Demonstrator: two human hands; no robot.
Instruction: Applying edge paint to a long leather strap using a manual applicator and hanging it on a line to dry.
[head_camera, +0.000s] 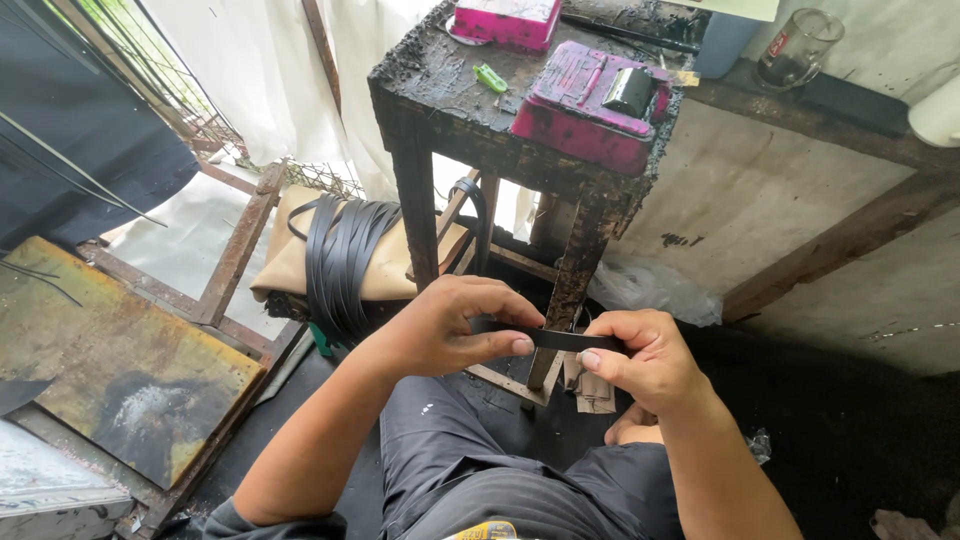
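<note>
A narrow black strap (556, 340) is stretched between my two hands, low in front of a stained wooden stool-table (440, 100). My left hand (450, 328) pinches its left end between thumb and fingers. My right hand (642, 358) grips the right end the same way. The rest of the strap is hidden under my fingers. Both hands hover above my lap in dark trousers.
A bundle of black straps (340, 255) drapes over a tan cushion (290, 260) at the left. On the table stand two pink boxes (590, 105), a green lighter (490, 77) and, further back, a glass mug (797, 48). A rusty metal sheet (110, 350) lies at the left.
</note>
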